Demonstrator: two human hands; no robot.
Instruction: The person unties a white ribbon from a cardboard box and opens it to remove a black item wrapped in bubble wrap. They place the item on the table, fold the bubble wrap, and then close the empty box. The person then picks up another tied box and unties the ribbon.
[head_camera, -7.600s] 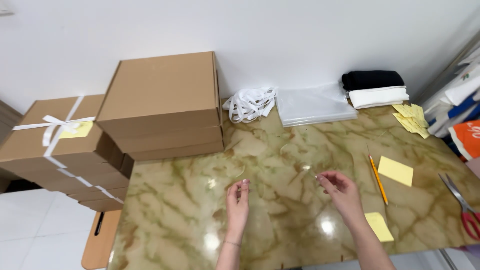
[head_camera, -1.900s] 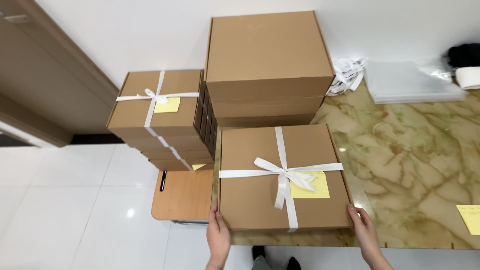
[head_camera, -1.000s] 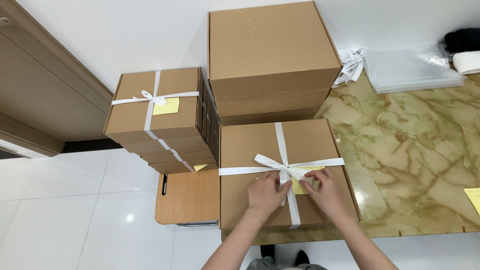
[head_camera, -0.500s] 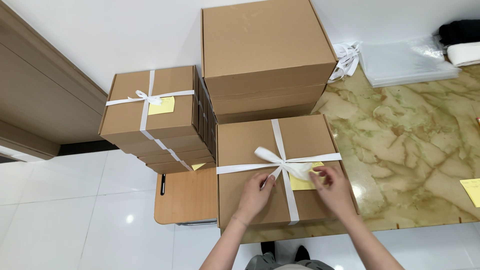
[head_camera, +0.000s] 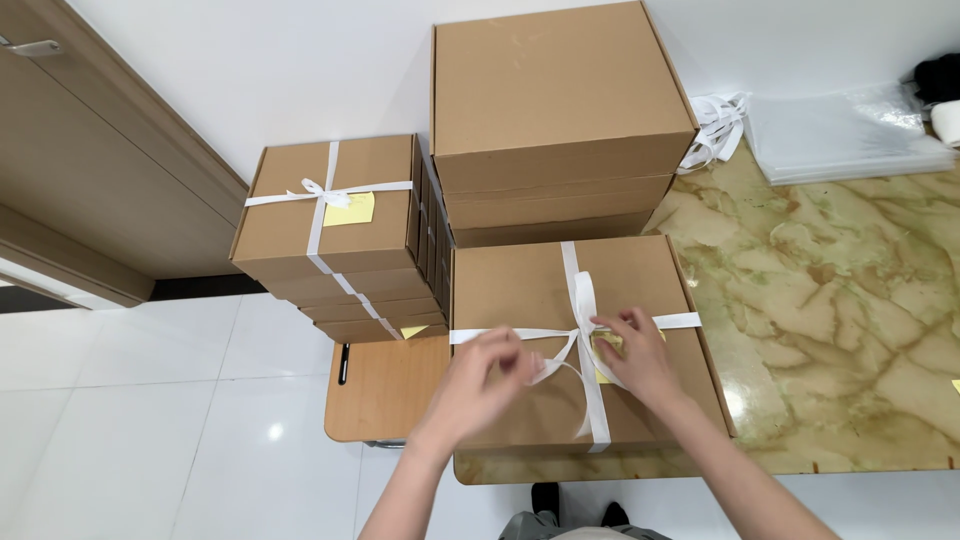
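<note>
A flat brown cardboard box lies at the near left corner of the green marble table, tied crosswise with a white ribbon. My left hand rests on the lid just left of the bow, fingers curled at the ribbon. My right hand lies right of the bow and covers most of a yellow sticky note tucked under the ribbon. Whether either hand pinches the ribbon is blurred.
A stack of plain brown boxes stands behind the tied box. To the left, a stack of ribbon-tied boxes sits on a wooden stool. Loose white ribbon and clear plastic bags lie at the table's back. White tiled floor at left.
The tied box was set at the table's near corner, held by its front edge. Both hands then moved onto the lid to the bow, and now sit slightly closer around it.
</note>
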